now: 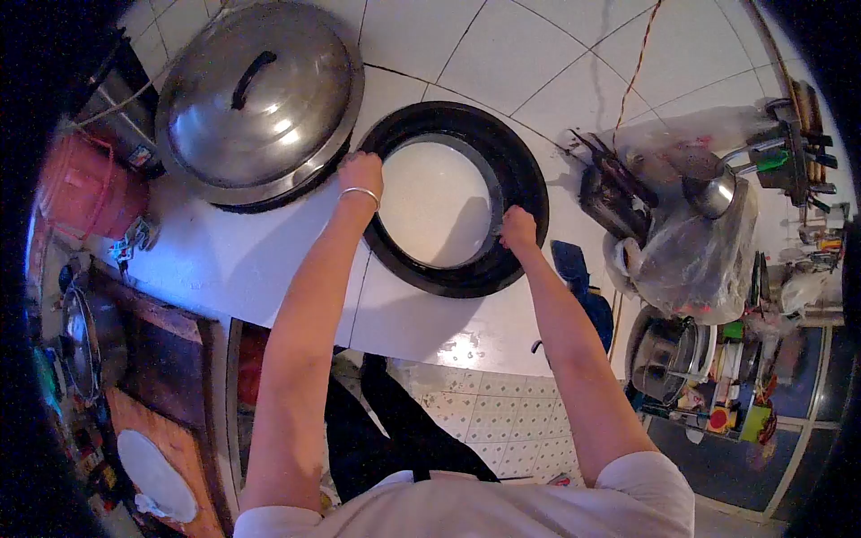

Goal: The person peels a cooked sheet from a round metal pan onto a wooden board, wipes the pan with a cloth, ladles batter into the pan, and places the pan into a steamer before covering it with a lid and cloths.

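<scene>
A round metal basin (491, 193) of white liquid (430, 202) sits inside a wide black wok (529, 170) set in the tiled counter. My left hand (361, 175), with a bangle at its wrist, is closed at the basin's left rim. Across from it, my right hand (517, 230) is closed on the right rim. The fingertips of both hands are partly hidden. My right arm's shadow falls across the liquid.
To the left, a large domed metal lid (287, 108) covers another round opening. A red bucket (94, 188) stands at the far left. On the right are a dark blue cloth (583, 291), plastic bags (700, 255), a ladle (715, 193) and stacked pots (664, 359).
</scene>
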Demonstrator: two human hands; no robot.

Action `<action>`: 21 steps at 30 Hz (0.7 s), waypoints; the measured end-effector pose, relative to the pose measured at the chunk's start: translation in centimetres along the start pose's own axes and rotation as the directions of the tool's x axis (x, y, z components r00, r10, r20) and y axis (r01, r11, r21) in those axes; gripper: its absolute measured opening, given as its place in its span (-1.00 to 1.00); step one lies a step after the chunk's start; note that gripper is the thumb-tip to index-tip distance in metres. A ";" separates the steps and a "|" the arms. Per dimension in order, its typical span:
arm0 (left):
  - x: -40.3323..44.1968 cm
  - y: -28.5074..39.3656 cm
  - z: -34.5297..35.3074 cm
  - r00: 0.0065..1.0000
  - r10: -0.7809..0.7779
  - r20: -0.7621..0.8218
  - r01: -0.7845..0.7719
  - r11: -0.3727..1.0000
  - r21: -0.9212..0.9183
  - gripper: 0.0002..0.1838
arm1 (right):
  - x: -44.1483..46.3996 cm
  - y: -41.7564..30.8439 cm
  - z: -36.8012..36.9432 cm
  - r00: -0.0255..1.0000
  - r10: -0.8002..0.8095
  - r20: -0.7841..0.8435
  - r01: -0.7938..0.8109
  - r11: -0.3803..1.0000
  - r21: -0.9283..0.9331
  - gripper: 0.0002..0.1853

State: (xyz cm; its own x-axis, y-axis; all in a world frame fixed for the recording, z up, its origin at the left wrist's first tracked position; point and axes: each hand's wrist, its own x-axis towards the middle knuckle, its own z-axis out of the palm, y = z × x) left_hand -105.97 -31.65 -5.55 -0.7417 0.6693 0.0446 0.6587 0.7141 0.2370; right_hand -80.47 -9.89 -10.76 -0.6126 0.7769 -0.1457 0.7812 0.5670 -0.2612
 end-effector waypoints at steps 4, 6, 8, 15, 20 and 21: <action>0.0 0.7 -1.3 0.991 -0.087 0.101 0.090 0.995 -0.030 -0.86 | -2.2 -2.7 -3.2 0.990 0.107 0.086 -0.126 0.961 0.248 -0.88; -0.1 0.9 -1.8 0.986 -0.088 0.138 0.094 0.995 -0.038 -0.85 | -2.5 -3.0 -4.0 0.977 0.157 0.143 -0.190 0.947 0.258 -0.86; -0.1 1.1 -1.9 0.980 -0.091 0.176 0.100 0.994 -0.043 -0.84 | -2.3 -2.9 -4.5 0.973 0.129 0.191 -0.159 0.976 0.151 -0.84; 0.2 2.0 -1.2 0.974 -0.052 0.222 0.064 0.997 -0.046 -0.84 | -0.9 0.2 -3.8 0.957 0.089 0.275 -0.065 0.993 -0.094 -0.75; 0.2 2.7 -1.5 0.973 -0.043 0.227 0.054 0.998 -0.043 -0.83 | -0.8 1.3 -4.5 0.941 -0.122 0.316 0.197 0.956 -0.218 -0.76; 0.3 2.7 -1.4 0.971 -0.052 0.234 0.067 0.996 -0.055 -0.83 | -0.8 0.9 -4.9 0.929 0.046 0.368 0.038 0.975 -0.218 -0.77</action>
State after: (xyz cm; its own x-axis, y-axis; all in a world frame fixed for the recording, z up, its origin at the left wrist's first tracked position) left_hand -104.53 -29.80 -3.54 -0.7249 0.6604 -0.1959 0.5996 0.7449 0.2925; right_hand -78.67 -8.65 -6.22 -0.5770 0.6467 -0.4988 0.7649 0.6419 -0.0526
